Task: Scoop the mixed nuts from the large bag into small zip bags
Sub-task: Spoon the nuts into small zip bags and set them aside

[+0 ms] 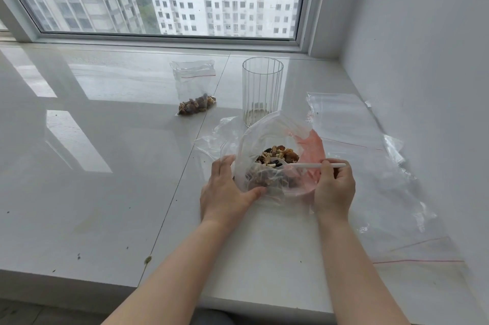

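Observation:
My left hand (227,191) grips a small clear zip bag (264,139) from its left side and holds its mouth open; some mixed nuts (270,180) lie in its bottom. My right hand (334,187) pinches the handle of a white plastic spoon (315,165), whose bowl, heaped with mixed nuts (279,156), sits inside the bag's mouth. A pink-tinted large bag (311,150) lies crumpled under and behind the small bag. Another small zip bag (194,86) with nuts in its bottom lies farther back on the white sill.
A ribbed clear glass (262,90) stands just behind the bags. Empty zip bags (352,123) and more clear plastic (412,242) spread to the right, near the wall. The window is behind; the sill's front edge (79,275) runs below my arms.

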